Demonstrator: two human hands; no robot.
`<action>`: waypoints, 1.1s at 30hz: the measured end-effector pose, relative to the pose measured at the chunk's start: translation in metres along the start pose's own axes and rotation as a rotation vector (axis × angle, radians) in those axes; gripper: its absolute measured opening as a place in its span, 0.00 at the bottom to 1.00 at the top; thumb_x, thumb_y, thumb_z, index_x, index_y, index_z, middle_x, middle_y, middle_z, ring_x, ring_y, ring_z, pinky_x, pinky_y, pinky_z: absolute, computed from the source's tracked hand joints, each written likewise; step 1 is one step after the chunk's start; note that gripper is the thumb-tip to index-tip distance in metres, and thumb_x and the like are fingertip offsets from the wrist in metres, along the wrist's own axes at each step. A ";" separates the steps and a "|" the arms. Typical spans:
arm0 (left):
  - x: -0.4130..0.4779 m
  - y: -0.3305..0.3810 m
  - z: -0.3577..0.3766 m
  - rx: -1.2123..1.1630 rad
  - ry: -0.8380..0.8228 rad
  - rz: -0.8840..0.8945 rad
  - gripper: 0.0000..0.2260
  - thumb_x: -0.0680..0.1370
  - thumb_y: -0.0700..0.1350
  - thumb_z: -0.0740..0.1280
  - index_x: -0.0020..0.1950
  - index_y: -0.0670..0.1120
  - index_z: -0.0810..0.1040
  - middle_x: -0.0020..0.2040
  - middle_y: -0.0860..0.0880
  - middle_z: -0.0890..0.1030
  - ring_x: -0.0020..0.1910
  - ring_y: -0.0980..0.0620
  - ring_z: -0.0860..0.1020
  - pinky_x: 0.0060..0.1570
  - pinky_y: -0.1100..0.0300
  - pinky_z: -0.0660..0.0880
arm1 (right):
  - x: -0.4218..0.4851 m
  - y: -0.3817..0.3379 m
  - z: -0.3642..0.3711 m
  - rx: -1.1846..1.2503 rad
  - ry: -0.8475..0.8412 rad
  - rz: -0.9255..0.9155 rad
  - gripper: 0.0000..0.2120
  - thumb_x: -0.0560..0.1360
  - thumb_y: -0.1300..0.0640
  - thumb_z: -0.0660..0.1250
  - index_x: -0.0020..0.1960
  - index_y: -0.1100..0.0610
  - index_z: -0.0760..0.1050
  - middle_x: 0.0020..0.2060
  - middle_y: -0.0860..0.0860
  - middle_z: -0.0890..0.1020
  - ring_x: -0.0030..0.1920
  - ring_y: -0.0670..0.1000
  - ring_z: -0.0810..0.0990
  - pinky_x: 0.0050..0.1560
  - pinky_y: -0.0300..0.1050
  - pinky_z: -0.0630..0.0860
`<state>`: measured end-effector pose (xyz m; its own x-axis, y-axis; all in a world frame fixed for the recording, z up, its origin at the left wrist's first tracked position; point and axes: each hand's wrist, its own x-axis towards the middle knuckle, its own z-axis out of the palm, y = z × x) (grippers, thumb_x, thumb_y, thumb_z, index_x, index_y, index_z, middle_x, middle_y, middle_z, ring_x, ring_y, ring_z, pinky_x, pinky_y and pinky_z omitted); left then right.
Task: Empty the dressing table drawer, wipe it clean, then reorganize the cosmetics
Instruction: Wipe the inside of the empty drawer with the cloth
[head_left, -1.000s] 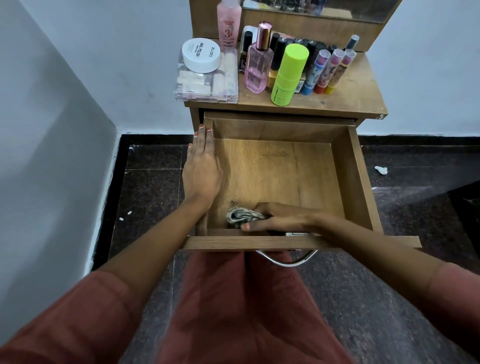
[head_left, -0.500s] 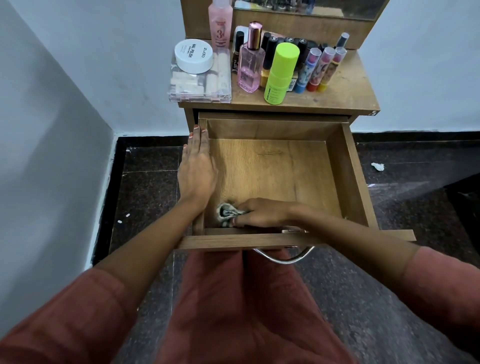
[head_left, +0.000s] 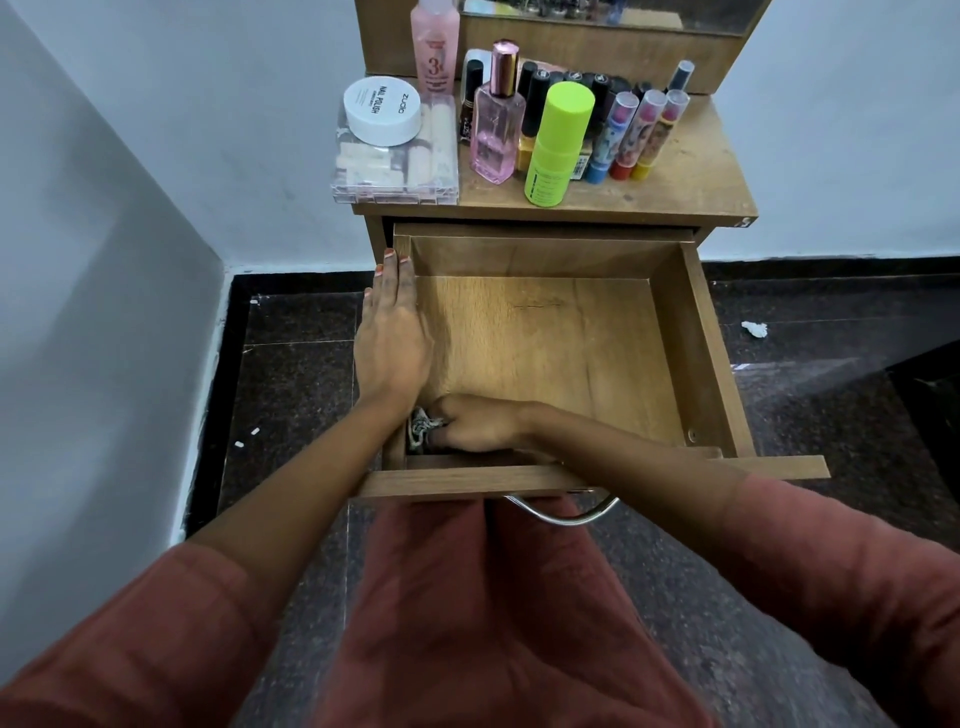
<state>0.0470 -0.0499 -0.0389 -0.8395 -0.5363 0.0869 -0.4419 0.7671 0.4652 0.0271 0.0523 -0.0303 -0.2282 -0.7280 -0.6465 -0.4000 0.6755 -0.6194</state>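
Head view: left hand (head_left: 392, 343) lies flat, fingers straight, on the left wall of the drawer (head_left: 696, 338), just left of the grip; pressing down there should steady it. Right hand (head_left: 475, 423) clutches the bunched cloth (head_left: 421, 428) in the near-left corner, so work it tight along both walls. Rightward, bare drawer floor offers sweeping room; cosmetics (head_left: 558, 140) wait beyond, on top

Beyond the left hand (head_left: 392, 343), the wooden tabletop (head_left: 691, 176) is occupied: a clear case (head_left: 395, 174) is set nearest, then a pink perfume bottle (head_left: 496, 130), green tube (head_left: 558, 145) and lipsticks (head_left: 639, 135) rightward.
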 end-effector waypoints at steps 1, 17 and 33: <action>0.000 0.000 0.000 0.000 0.004 0.002 0.23 0.80 0.36 0.51 0.75 0.40 0.54 0.77 0.43 0.52 0.76 0.46 0.53 0.75 0.56 0.50 | -0.001 0.000 -0.002 0.026 -0.007 0.004 0.03 0.75 0.62 0.60 0.44 0.60 0.72 0.41 0.56 0.75 0.42 0.52 0.72 0.38 0.42 0.67; 0.001 0.000 0.000 0.009 0.010 0.015 0.22 0.80 0.37 0.51 0.75 0.41 0.53 0.77 0.43 0.53 0.76 0.47 0.53 0.75 0.56 0.49 | 0.001 0.007 -0.006 0.029 -0.013 -0.036 0.17 0.74 0.66 0.61 0.29 0.55 0.63 0.27 0.49 0.66 0.29 0.45 0.64 0.30 0.34 0.62; 0.000 0.000 0.000 0.016 0.008 0.011 0.23 0.79 0.36 0.52 0.75 0.40 0.54 0.77 0.43 0.53 0.76 0.47 0.54 0.75 0.55 0.50 | -0.034 0.028 -0.014 0.125 -0.076 0.035 0.05 0.77 0.63 0.59 0.48 0.60 0.73 0.45 0.52 0.78 0.45 0.49 0.76 0.47 0.36 0.73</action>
<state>0.0469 -0.0495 -0.0389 -0.8418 -0.5306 0.0989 -0.4377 0.7783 0.4501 0.0110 0.0940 -0.0190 -0.1705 -0.6959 -0.6976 -0.2778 0.7132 -0.6436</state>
